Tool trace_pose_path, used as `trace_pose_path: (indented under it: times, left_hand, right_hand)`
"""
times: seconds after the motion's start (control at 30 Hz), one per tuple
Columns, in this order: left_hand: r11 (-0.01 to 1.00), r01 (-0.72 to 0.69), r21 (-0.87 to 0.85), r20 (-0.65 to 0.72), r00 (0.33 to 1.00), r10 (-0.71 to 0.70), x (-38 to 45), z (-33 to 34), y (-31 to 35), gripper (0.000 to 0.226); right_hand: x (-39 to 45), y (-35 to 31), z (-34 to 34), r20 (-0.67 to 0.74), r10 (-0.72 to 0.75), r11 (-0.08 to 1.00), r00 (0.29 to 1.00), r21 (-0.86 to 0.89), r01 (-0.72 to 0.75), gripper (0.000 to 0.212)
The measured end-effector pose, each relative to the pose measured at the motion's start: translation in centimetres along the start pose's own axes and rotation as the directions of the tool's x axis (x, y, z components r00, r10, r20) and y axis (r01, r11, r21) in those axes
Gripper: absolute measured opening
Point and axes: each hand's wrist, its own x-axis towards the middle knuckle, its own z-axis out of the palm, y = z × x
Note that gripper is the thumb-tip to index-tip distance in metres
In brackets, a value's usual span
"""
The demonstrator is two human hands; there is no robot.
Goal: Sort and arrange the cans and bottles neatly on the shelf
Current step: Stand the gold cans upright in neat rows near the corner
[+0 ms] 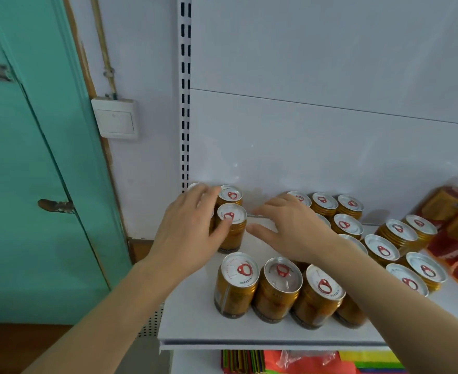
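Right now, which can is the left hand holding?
The left hand grips the second can from the back on the shelf's far left; the others stand untouched.

A bare strip of shelf (252,244) runs front to back between the left-rear cans (231,228) and the right-hand cluster (352,225).

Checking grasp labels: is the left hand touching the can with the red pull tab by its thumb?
Touching. The head view shows the left hand with its thumb pressed against the can just under the lid rim.

Left hand (192,225) curled, right hand (290,228) spread
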Motion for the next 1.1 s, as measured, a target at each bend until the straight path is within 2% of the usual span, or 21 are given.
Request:
trace_pose_path:
  times: [0.07, 0.13, 0.23, 0.3, 0.43, 0.67, 0.8, 1.1]
  left_hand:
    - [0.999, -0.044, -0.021, 0.075, 0.996, 0.045, -0.7, -0.5, 1.4, 0.049]
    - [0.998, -0.062, -0.027, 0.208, 0.976, 0.066, -1.7, -0.9, 2.4, 0.053]
    - [0.997, -0.065, -0.031, 0.381, 0.922, 0.072, -3.4, -1.5, 3.3, 0.066]
    - [0.998, -0.066, -0.024, 0.423, 0.903, 0.07, -4.3, -1.4, 3.4, 0.067]
    - [0.999, -0.039, -0.002, 0.361, 0.932, 0.037, -5.4, -1.1, 3.4, 0.068]
    - [0.998, 0.063, -0.025, 0.251, 0.966, -0.055, -7.4, -2.1, 1.3, 0.066]
    - [0.993, 0.116, -0.038, 0.206, 0.973, -0.106, -7.4, -2.0, -0.2, 0.072]
    - [0.985, 0.145, -0.098, 0.161, 0.979, -0.129, -5.7, -0.6, -2.6, 0.073]
  right_hand:
    - [-1.8, 0.6, -1.0, 0.005, -0.038, 0.995, 0.999, 0.094, 0.037, 0.082]
    - [-3.9, 1.0, -1.7, 0.014, -0.089, 0.987, 0.996, 0.134, 0.087, 0.076]
    - [-6.5, 1.0, -2.0, 0.029, -0.18, 0.98, 0.983, 0.094, 0.177, 0.058]
    - [-7.6, 0.8, -1.9, 0.083, -0.223, 0.975, 0.971, 0.03, 0.222, 0.058]
    - [-8.2, 0.3, -1.2, 0.141, -0.247, 0.96, 0.959, -0.097, 0.261, 0.067]
    - [-7.3, -2.2, 2.3, -0.061, -0.269, 0.961, 0.961, -0.082, 0.264, 0.049]
    - [-6.4, -4.2, 3.7, -0.159, -0.177, 0.984, 0.971, -0.057, 0.17, 0.046]
    - [-4.2, -6.3, 5.0, -0.168, 0.043, 0.994, 0.985, -0.093, -0.059, 0.038]
